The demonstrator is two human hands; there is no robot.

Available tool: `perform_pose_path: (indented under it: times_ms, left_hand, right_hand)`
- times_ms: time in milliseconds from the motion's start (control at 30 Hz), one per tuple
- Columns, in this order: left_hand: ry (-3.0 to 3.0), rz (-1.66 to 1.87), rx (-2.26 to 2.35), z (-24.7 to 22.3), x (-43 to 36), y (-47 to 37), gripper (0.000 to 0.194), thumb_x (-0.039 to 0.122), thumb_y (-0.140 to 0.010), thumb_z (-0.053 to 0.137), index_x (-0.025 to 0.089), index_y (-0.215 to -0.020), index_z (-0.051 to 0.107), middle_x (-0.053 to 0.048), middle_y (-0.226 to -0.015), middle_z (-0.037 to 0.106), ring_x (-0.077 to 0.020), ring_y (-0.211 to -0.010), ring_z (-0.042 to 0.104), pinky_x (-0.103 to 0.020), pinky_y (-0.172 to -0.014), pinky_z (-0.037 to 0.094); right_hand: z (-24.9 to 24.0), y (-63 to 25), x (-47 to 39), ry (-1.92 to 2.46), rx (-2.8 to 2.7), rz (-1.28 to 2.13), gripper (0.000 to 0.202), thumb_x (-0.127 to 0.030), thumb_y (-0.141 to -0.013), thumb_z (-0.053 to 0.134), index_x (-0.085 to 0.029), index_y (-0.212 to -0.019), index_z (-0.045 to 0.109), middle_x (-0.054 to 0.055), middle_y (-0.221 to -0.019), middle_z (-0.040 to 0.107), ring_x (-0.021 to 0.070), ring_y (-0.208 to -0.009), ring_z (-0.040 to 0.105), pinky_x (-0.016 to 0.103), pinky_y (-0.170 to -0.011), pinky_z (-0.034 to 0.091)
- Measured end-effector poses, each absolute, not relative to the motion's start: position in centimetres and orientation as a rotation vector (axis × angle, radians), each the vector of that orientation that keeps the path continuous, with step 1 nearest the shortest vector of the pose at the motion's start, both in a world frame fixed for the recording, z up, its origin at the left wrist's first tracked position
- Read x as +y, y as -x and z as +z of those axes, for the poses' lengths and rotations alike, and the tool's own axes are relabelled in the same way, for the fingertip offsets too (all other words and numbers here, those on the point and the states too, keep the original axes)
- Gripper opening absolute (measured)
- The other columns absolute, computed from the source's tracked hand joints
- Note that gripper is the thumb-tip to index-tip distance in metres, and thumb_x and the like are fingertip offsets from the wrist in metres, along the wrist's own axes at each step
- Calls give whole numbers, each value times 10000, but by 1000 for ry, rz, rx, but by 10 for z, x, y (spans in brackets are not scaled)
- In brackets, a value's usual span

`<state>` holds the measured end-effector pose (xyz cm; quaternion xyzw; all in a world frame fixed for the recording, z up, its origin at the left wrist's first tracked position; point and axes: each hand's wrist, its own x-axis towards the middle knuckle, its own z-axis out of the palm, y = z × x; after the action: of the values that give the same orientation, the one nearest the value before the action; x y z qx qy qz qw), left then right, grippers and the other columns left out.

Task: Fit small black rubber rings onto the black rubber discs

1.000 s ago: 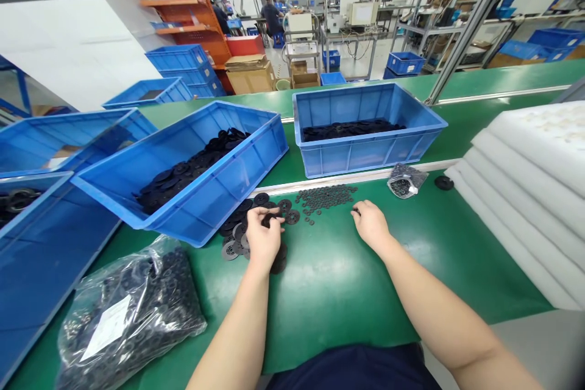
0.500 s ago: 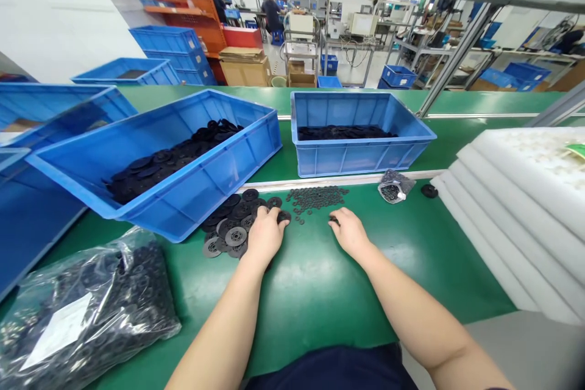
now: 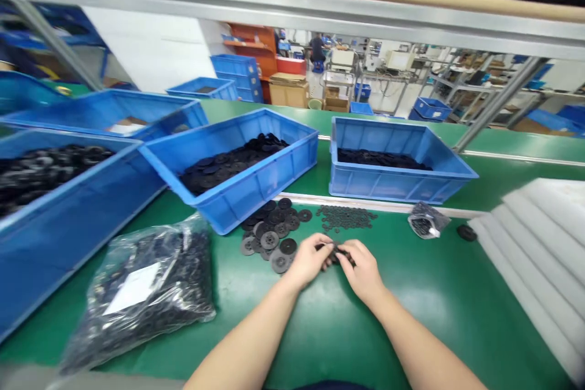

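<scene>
My left hand (image 3: 311, 259) and my right hand (image 3: 362, 268) meet over the green table (image 3: 329, 329), both closed on one black disc (image 3: 335, 251). The fingers cover much of the disc. Left of my left hand lies a loose pile of black and grey discs (image 3: 269, 239). Just beyond my hands, small dark rings (image 3: 346, 217) are spread near the white strip. Whether my right fingers also pinch a small ring is too small to tell.
Blue bins of black parts (image 3: 256, 186) (image 3: 397, 186) stand behind the piles. A clear bag of black parts (image 3: 169, 292) lies left. To the right are a small bag (image 3: 427, 222), a black disc (image 3: 467, 232) and stacked white foam sheets (image 3: 534, 250). A person (image 3: 317, 49) sits far back.
My left hand has left the disc pile with a disc, and my right hand has come in from the rings to meet it. The camera view has turned left.
</scene>
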<state>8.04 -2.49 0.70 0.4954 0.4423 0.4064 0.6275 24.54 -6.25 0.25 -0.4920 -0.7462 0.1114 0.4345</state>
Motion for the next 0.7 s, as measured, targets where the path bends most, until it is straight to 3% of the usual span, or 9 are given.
perform_pose_path:
  times_ms: [333, 567, 700]
  left_hand:
    - [-1074, 987, 1029, 8, -33, -90, 359, 454, -714, 743, 160, -829, 573, 54, -534, 544, -77, -459, 493, -196, -449, 384]
    - [-933, 927, 925, 4, -33, -92, 581, 569, -510, 852, 152, -802, 574, 33, -551, 597, -84, -461, 527, -229, -483, 421]
    - [-900, 921, 940, 3, -33, -92, 642, 584, -393, 883, 157, -758, 572, 31, -505, 591, -105, -458, 548, -245, -484, 431]
  right_hand:
    - [-8, -250, -61, 1210, -1860, 100, 224, -331, -963, 544, -197, -931, 721, 68, -895, 680, 185, -804, 669, 308, -755, 554]
    - [-2, -252, -64, 1262, -1856, 138, 367, -464, -960, 501, -223, -845, 753, 56, -844, 691, 169, -731, 678, 272, -670, 553]
    - [-4, -257, -67, 1333, -1881, 110, 468, -582, -934, 471, -229, -812, 753, 61, -857, 706, 183, -735, 686, 288, -697, 556]
